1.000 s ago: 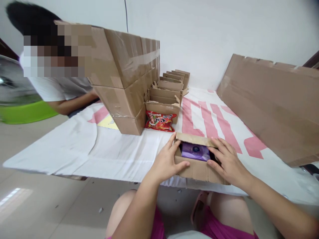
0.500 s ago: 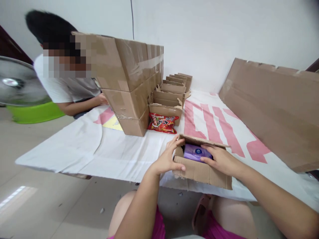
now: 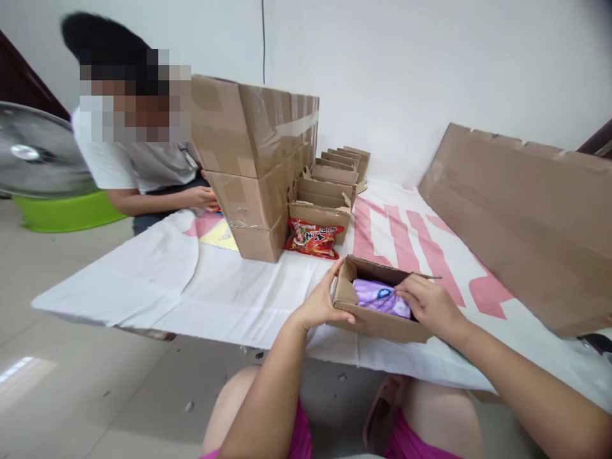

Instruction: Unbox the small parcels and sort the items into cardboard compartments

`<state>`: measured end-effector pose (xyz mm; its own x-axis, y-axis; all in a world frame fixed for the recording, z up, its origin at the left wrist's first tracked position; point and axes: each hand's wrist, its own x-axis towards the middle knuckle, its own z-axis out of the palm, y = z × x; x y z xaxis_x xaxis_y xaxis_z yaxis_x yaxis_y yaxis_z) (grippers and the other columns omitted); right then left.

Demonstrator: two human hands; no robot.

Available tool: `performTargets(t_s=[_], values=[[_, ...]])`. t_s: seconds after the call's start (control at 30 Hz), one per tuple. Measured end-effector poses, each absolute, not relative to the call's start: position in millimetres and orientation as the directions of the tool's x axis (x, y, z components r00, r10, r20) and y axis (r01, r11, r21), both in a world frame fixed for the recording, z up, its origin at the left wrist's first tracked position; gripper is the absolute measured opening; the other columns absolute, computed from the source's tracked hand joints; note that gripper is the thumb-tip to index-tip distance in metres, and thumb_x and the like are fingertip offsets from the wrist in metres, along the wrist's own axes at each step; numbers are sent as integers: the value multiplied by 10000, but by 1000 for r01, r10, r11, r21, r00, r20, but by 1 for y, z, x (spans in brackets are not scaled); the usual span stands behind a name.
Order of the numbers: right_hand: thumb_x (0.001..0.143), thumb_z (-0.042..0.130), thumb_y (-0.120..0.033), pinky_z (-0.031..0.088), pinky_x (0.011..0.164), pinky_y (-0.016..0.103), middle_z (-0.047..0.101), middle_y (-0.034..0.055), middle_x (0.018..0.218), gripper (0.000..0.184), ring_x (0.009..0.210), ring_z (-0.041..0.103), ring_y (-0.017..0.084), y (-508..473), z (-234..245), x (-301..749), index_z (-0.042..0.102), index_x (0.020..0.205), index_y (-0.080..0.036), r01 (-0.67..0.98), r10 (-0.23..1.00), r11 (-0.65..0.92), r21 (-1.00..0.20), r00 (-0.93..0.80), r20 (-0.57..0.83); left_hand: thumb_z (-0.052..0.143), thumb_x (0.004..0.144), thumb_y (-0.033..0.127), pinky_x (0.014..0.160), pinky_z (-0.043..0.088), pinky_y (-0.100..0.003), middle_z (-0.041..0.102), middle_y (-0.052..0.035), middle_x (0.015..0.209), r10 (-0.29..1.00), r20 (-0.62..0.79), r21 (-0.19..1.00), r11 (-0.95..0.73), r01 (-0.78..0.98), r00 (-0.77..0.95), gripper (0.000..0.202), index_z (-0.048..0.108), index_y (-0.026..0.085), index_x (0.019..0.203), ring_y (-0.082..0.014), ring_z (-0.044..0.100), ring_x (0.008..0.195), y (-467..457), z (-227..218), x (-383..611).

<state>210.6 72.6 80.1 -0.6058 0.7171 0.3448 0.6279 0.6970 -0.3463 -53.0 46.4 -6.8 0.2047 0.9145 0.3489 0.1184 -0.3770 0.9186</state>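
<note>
A small open cardboard box [image 3: 377, 322] rests at the near edge of a white sheet with pink lettering [image 3: 224, 287]. A purple packet [image 3: 380, 297] lies inside it. My left hand [image 3: 321, 303] grips the box's left end, thumb on the front wall and fingers curled over the side flap. My right hand [image 3: 428, 305] reaches into the box from the right, fingers closed on the packet's right end.
A red snack packet [image 3: 313, 237] lies in front of a row of small open cartons [image 3: 329, 185]. Taped large boxes [image 3: 253, 166] are stacked at left. A big flat cardboard sheet [image 3: 521, 210] leans at right. Another person [image 3: 138, 159] sits behind the stack, beside a fan [image 3: 33, 150] and a green tub [image 3: 62, 213].
The box's far flap has gone from folded over the packet to standing open. My right hand moved from the box's right edge into the box onto the packet.
</note>
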Motion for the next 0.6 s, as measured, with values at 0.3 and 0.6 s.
performTargets(t_s=[0.3, 0.6], values=[[900, 529, -355, 479, 629, 303, 627, 24, 796, 137, 703, 592, 175, 65, 110, 255, 604, 860, -247, 612, 684, 616, -496, -103, 722, 839, 571, 455, 1128, 311, -459, 302, -130, 1524, 868, 423, 904, -386, 184, -259, 1133, 188, 258, 1477, -311, 354, 1371, 45, 3, -107], [902, 511, -310, 535, 761, 360, 641, 61, 906, 134, 876, 633, 215, 41, 4, 259, 622, 871, -243, 616, 762, 637, -463, -411, 500, 616, 781, 242, 1097, 320, -506, 457, -165, 1354, 544, 541, 816, -152, 559, -642, 551, 443, 172, 1299, -309, 393, 1320, 52, -9, -103]])
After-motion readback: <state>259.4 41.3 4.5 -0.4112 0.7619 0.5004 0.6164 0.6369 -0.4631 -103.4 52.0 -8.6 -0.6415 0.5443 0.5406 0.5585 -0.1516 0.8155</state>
